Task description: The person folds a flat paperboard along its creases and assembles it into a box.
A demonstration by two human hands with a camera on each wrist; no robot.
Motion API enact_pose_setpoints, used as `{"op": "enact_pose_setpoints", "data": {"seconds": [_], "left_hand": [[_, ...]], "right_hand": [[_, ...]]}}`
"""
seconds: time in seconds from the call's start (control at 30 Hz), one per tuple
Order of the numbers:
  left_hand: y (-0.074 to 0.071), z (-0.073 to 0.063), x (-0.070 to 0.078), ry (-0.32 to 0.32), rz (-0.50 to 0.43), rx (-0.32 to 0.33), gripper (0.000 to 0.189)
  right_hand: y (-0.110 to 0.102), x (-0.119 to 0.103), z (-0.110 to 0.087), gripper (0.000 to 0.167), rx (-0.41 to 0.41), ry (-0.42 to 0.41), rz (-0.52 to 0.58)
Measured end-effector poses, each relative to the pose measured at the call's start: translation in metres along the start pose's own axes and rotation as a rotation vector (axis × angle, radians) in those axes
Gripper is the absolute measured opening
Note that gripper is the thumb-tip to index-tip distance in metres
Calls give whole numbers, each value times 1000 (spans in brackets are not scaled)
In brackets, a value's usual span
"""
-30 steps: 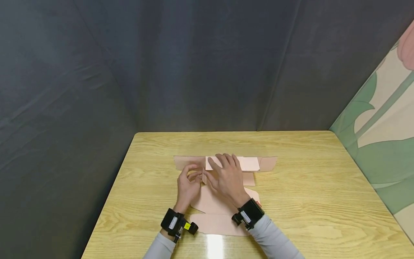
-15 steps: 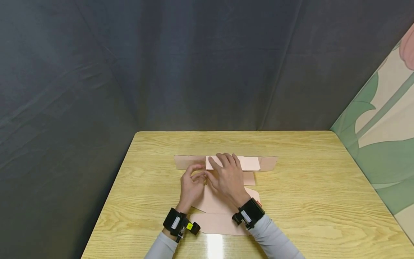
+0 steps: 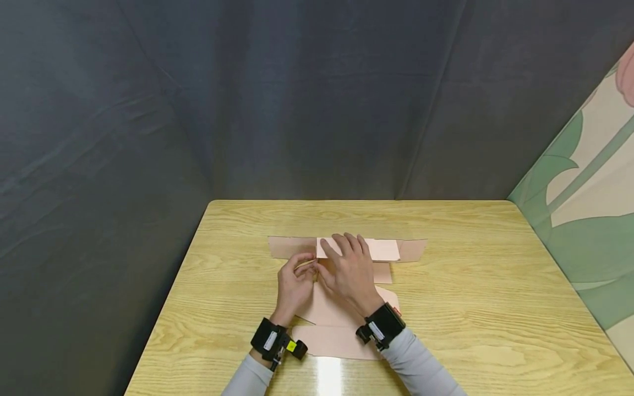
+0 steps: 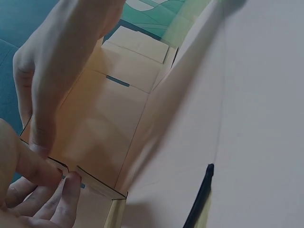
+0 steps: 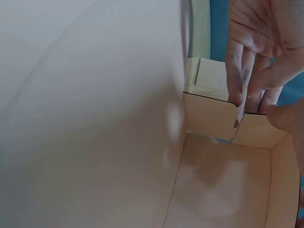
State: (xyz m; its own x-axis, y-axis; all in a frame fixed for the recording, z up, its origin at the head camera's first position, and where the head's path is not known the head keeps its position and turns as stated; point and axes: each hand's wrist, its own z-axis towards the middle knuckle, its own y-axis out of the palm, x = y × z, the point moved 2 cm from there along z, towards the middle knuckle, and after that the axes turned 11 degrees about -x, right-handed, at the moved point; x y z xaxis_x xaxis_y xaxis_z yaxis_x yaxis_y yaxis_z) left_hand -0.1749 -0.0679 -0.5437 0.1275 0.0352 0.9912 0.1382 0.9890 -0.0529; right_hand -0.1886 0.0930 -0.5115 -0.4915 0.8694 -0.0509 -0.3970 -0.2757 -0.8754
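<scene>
A partly folded, pale pink cardboard box (image 3: 339, 311) lies on the wooden table, its large front panel (image 3: 334, 342) flat towards me. My left hand (image 3: 293, 285) pinches the short end flaps at the box's left corner; in the right wrist view its fingers (image 5: 240, 76) reach over the notched edge of the end wall (image 5: 211, 114). My right hand (image 3: 350, 269) grips the raised back wall (image 3: 383, 250), fingers spread over it and thumb beside the left corner. A slot (image 4: 117, 80) shows in the far fold in the left wrist view. Fingers partly hide the flap joint.
The wood-grain table (image 3: 485, 297) extends on both sides of the box. Long side flaps (image 3: 412, 251) stick out left and right at the back. A dark grey curtain (image 3: 317, 110) hangs behind, and a flower-patterned panel (image 3: 589, 220) stands at right.
My left hand has shifted slightly right, closer to the right thumb, and the small upright flap at the left corner is now hidden behind the fingers. The right hand stays nearly in place.
</scene>
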Motion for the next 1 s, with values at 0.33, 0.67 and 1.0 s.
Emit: {"op": "enact_pose_setpoints", "data": {"seconds": [0.33, 0.67, 1.0], "left_hand": [[3, 1, -2, 17, 11, -2, 34], [-6, -5, -1, 20, -22, 31, 34], [-6, -2, -3, -8, -14, 14, 32]], "right_hand": [[8, 5, -5, 69, 81, 0, -96], [10, -3, -3, 64, 94, -34, -91], [9, -4, -4, 64, 76, -12, -104]]}}
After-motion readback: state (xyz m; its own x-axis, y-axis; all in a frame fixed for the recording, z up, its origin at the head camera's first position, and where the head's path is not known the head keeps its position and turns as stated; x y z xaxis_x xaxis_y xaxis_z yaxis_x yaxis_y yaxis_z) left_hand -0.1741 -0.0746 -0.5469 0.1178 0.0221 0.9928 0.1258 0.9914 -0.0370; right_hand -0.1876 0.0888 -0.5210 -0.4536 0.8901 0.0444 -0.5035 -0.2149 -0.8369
